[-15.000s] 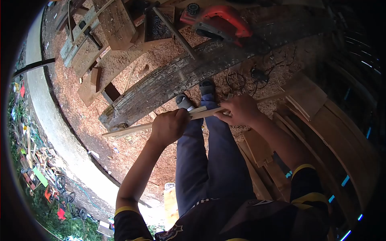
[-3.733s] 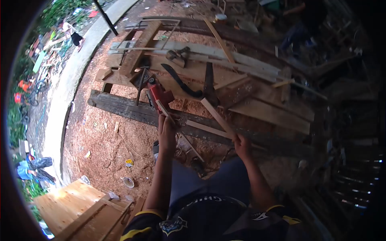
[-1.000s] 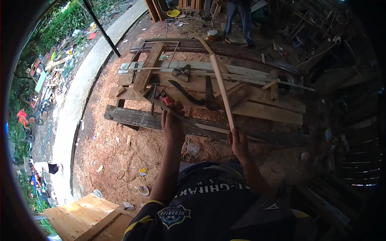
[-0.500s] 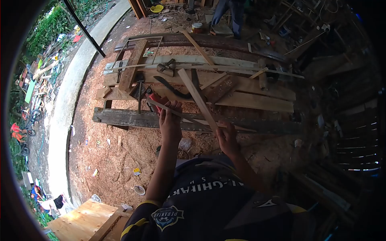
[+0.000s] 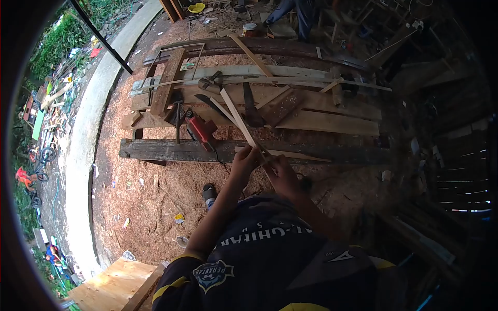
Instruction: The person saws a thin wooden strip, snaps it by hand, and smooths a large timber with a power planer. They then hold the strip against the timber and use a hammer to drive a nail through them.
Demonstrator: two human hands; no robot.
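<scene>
Left hand: closed around the lower part of the wooden strips (image 5: 237,113), fingers bent.
Right hand: closed on the same bundle, just beside the left hand (image 5: 245,161); which strip the right hand (image 5: 282,175) grips cannot be told.
Wooden strips: held above the near edge of the table (image 5: 155,150), the palest one slanting up and to the left, a thinner one crossing behind it.
Red power planer: on the table, left of the strips, its cord trailing down toward the floor.
Hammer: left of the red power planer (image 5: 200,129), the handle of the hammer (image 5: 178,123) pointing toward the person.
Hand plane (image 5: 210,83): farther back, on the planks.
Floor (image 5: 150,207): strewn with wood shavings.
Background: another person's legs (image 5: 303,19), near a small bucket (image 5: 249,30) and a yellow basin (image 5: 196,8).
</scene>
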